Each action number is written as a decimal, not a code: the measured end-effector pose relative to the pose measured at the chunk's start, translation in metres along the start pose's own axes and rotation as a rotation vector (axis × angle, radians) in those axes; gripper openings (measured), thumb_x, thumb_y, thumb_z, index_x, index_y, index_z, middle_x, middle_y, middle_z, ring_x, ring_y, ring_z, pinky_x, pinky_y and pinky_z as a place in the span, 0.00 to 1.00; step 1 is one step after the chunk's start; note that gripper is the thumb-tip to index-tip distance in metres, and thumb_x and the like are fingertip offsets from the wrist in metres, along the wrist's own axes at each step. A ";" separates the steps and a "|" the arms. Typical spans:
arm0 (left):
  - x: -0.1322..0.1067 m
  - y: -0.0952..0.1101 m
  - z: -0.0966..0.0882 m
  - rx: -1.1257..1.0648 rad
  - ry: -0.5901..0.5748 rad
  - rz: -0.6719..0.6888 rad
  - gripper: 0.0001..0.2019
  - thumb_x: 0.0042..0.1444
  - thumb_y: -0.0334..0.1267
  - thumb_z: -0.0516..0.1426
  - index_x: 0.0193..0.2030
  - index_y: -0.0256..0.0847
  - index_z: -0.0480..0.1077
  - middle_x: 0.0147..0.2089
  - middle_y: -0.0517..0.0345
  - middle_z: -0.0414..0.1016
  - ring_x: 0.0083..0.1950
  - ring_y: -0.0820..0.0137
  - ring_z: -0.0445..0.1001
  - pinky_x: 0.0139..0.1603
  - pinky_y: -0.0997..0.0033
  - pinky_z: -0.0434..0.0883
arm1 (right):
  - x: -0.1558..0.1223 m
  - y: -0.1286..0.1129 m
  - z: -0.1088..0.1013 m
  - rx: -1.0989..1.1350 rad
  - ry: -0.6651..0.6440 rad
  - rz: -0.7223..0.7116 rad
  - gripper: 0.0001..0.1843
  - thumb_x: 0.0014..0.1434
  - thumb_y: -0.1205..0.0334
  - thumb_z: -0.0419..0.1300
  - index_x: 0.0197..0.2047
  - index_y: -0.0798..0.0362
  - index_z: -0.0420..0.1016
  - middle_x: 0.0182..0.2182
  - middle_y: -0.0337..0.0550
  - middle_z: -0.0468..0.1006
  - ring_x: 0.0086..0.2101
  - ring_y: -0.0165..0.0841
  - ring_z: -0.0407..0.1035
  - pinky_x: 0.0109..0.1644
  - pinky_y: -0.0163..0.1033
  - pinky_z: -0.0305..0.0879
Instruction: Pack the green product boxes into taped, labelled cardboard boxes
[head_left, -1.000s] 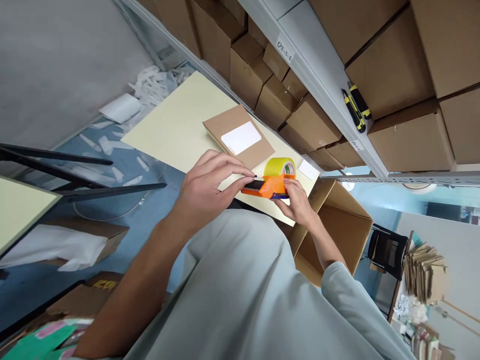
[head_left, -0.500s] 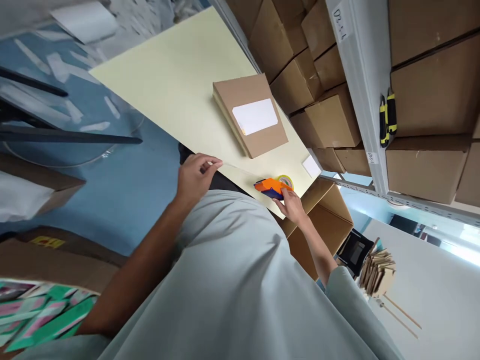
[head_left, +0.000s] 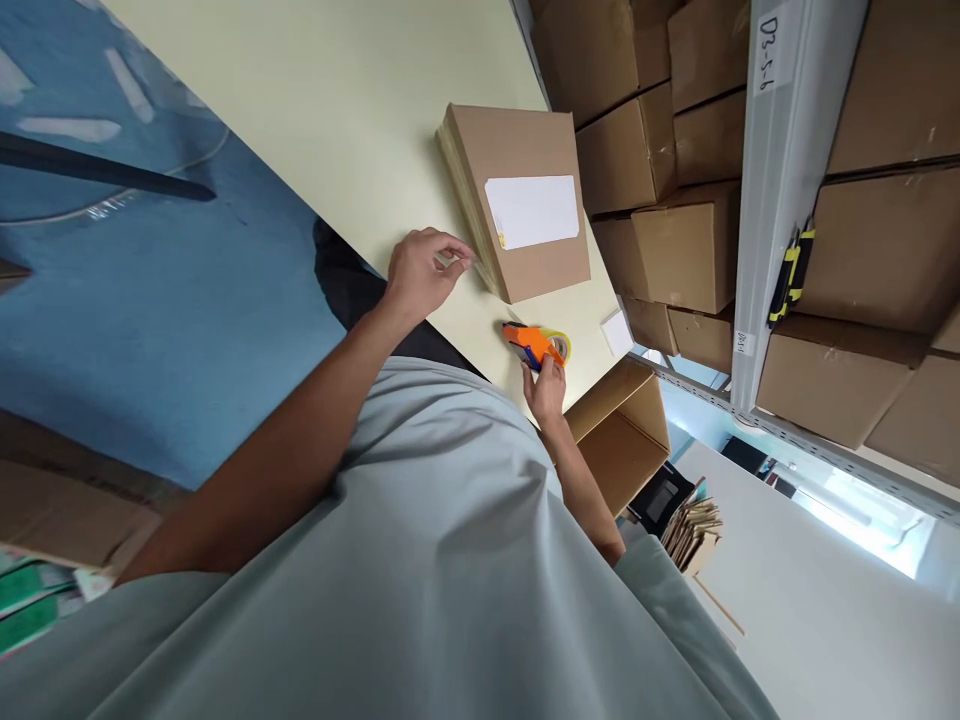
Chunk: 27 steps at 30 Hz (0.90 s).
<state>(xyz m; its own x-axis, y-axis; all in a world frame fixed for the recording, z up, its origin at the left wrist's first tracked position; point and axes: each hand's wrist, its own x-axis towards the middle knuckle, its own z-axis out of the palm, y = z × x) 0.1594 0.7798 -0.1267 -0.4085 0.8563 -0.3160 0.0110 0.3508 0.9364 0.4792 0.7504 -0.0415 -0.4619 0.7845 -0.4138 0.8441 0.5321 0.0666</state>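
Observation:
My right hand [head_left: 546, 390] is wrapped round the handle end of an orange and blue tape dispenser [head_left: 529, 343], which carries a yellow-cored roll. Fingers pinched, my left hand [head_left: 429, 268] holds the loose end of clear packing tape at the near side of a flat brown cardboard box [head_left: 536, 270]. Between the two hands the tape is so thin and see-through that it barely shows. A white label [head_left: 534, 210] lies on the top of the box, and its side seems to have tape along it. The box rests on a pale yellow table [head_left: 337, 110].
Shelves to the right hold several cardboard boxes [head_left: 675, 245]; black-and-yellow cutters [head_left: 792, 272] hang on the shelf post. A small white block [head_left: 617, 332] sits at the table's corner. Below that end stands an open carton [head_left: 619, 440]. Blue floor [head_left: 247, 330] lies to the left.
My left hand has moved from the table edge up to the box side with the tape end. My right hand and the dispenser have shifted slightly left, and the view has turned closer to the table.

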 end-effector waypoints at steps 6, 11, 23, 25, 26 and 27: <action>0.000 0.012 0.033 -0.089 0.138 -0.105 0.07 0.64 0.31 0.64 0.47 0.43 0.82 0.52 0.54 0.85 0.46 0.65 0.85 0.53 0.61 0.83 | -0.001 -0.014 0.012 0.049 -0.010 0.155 0.26 0.81 0.52 0.57 0.70 0.66 0.69 0.56 0.68 0.84 0.54 0.49 0.83 0.62 0.52 0.81; -0.005 0.012 0.051 -0.298 0.246 -0.183 0.34 0.63 0.37 0.68 0.75 0.51 0.69 0.62 0.50 0.81 0.50 0.63 0.87 0.56 0.61 0.85 | -0.006 -0.022 0.019 0.056 0.018 0.152 0.25 0.82 0.49 0.54 0.66 0.62 0.73 0.55 0.65 0.83 0.56 0.49 0.81 0.61 0.52 0.81; -0.029 0.064 0.077 -0.223 0.106 -0.222 0.29 0.70 0.64 0.62 0.66 0.45 0.72 0.63 0.38 0.82 0.69 0.44 0.81 0.74 0.40 0.76 | -0.005 -0.025 0.012 0.083 0.083 0.138 0.23 0.82 0.51 0.52 0.65 0.61 0.73 0.51 0.64 0.86 0.54 0.50 0.82 0.67 0.56 0.77; -0.024 0.066 0.080 -0.167 0.071 -0.190 0.33 0.68 0.61 0.64 0.71 0.44 0.68 0.69 0.34 0.79 0.71 0.42 0.79 0.76 0.38 0.74 | 0.000 -0.028 0.007 0.054 0.036 0.148 0.21 0.82 0.53 0.53 0.63 0.61 0.73 0.49 0.64 0.86 0.52 0.49 0.82 0.67 0.56 0.76; -0.019 0.064 0.078 -0.134 0.054 -0.173 0.34 0.69 0.59 0.63 0.73 0.43 0.67 0.70 0.33 0.79 0.72 0.42 0.79 0.76 0.38 0.74 | 0.004 -0.030 0.004 0.042 0.010 0.149 0.19 0.82 0.54 0.54 0.63 0.61 0.73 0.48 0.63 0.86 0.51 0.49 0.83 0.67 0.55 0.76; -0.013 0.061 0.074 -0.096 0.034 -0.156 0.34 0.69 0.58 0.62 0.75 0.43 0.65 0.71 0.33 0.78 0.73 0.42 0.78 0.76 0.38 0.73 | 0.010 -0.034 0.000 0.033 -0.014 0.143 0.18 0.82 0.55 0.54 0.62 0.61 0.72 0.48 0.62 0.87 0.50 0.48 0.83 0.67 0.55 0.76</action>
<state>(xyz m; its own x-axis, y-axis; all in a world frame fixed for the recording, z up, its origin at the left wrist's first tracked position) 0.2332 0.8183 -0.0766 -0.4294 0.7806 -0.4542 -0.1412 0.4387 0.8875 0.4460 0.7399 -0.0482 -0.3326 0.8469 -0.4149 0.9097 0.4041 0.0958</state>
